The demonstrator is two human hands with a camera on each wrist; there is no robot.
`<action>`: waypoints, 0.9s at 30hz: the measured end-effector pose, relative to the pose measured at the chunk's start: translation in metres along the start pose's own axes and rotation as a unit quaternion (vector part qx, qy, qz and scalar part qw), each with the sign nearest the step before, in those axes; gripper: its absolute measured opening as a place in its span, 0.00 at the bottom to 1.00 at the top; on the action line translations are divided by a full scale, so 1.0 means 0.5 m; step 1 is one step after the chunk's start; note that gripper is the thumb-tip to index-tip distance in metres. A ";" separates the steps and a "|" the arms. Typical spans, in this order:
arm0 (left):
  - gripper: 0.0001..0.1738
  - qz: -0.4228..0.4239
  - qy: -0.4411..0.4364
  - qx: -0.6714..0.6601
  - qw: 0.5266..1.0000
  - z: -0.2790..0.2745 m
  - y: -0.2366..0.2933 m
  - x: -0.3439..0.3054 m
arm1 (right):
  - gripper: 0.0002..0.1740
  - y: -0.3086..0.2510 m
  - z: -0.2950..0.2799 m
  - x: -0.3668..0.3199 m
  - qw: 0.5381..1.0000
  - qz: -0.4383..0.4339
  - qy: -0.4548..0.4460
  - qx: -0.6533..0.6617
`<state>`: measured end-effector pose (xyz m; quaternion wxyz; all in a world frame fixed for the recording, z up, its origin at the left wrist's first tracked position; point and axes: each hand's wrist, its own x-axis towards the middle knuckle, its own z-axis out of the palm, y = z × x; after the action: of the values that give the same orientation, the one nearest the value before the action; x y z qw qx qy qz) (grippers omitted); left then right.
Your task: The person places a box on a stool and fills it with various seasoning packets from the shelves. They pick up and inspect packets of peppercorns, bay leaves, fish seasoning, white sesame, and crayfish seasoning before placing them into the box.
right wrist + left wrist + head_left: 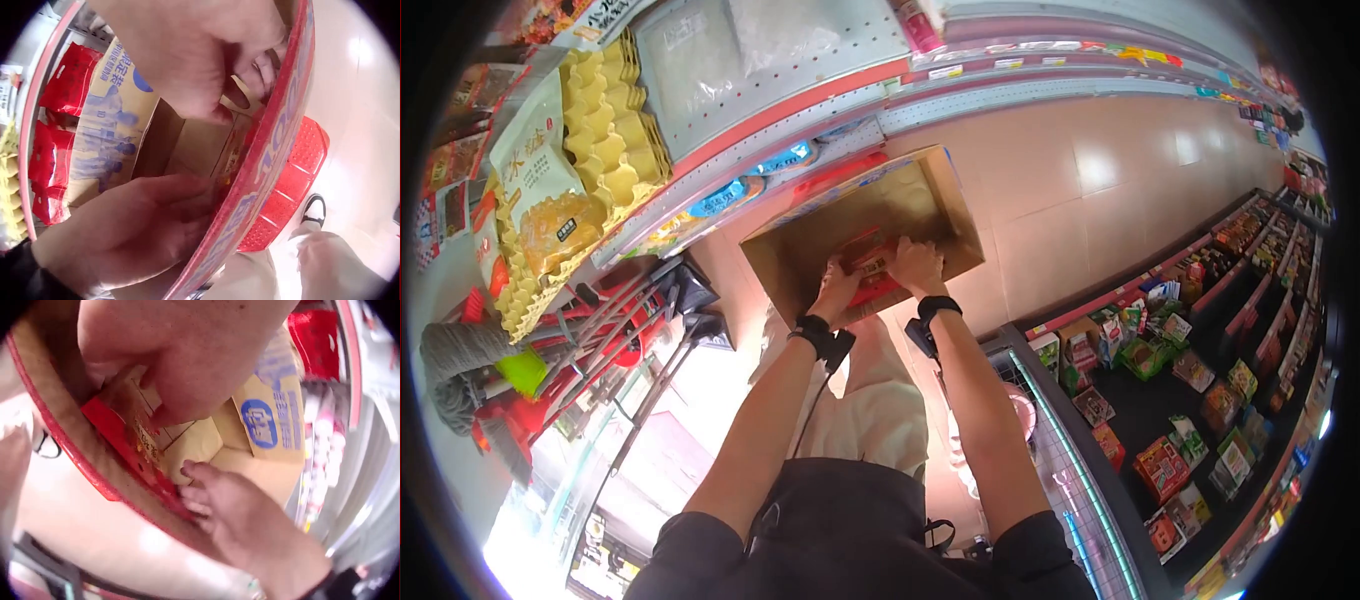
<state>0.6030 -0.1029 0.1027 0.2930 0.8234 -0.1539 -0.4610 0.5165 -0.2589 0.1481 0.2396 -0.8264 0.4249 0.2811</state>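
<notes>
An open cardboard box stands low in front of the person, blue print on its flap. Inside, by the near wall, is a red packet with gold lettering, tilted in the left wrist view. My left hand holds the packet's left side. From the other side my right hand grips it, thumb and fingers bent around its edge. In the right wrist view the box rim hides part of the packet and some fingertips. Flat tan surfaces with seams show on the box's bottom.
A store shelf runs along the left, with yellow egg trays on it. Red bags lie beside the box flap. A perforated red plastic piece is under the box's near side. Right stands a dark display with packaged goods.
</notes>
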 end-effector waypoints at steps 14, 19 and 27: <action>0.27 -0.046 0.031 -0.294 0.954 -0.002 0.170 0.065 | 0.21 0.082 -0.084 0.021 0.920 -0.032 0.127 0.370; 0.28 -0.074 0.019 -0.280 0.957 0.053 0.202 0.095 | 0.18 0.094 -0.129 0.015 0.944 0.041 0.123 0.305; 0.32 -0.017 -0.087 -0.140 0.986 0.127 0.114 0.081 | 0.13 0.121 -0.116 -0.076 0.978 -0.091 0.174 0.076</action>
<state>0.5715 -0.1903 0.0859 0.3837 0.7335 -0.0987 -0.5523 0.4629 -0.3058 0.2059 0.2484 -0.8772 0.4035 0.0769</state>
